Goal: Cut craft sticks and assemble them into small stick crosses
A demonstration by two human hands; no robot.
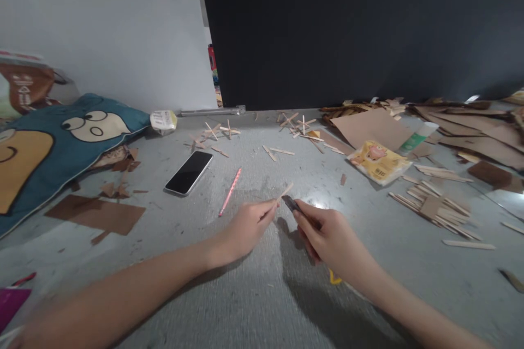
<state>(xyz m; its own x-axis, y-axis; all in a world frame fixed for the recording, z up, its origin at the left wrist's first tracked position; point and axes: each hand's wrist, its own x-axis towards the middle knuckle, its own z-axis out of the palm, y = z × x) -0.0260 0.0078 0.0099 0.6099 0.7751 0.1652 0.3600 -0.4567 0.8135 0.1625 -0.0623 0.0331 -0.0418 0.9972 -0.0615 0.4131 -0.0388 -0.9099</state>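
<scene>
A thin wooden craft stick (286, 190) is pinched in my left hand (249, 226), its free end pointing up and to the right. My right hand (327, 232) grips a dark flat-ended tool (290, 203), whose tip is close beside the stick. Whether the two touch I cannot tell. The fingers hide most of the tool, so its kind is unclear. Something yellow (334, 277) shows below my right hand; its link to the tool is not visible. On the table left of my hands lies a pink patterned pencil (230, 192).
A phone (189, 173) and a blue cartoon cushion (94, 131) are on the left, near brown card scraps (96, 212). Loose craft sticks (219, 131) lie at the back. Rightward are a yellow packet (379, 162), a green-white tube (420, 137), a stick pile (434, 207) and cardboard (470, 128).
</scene>
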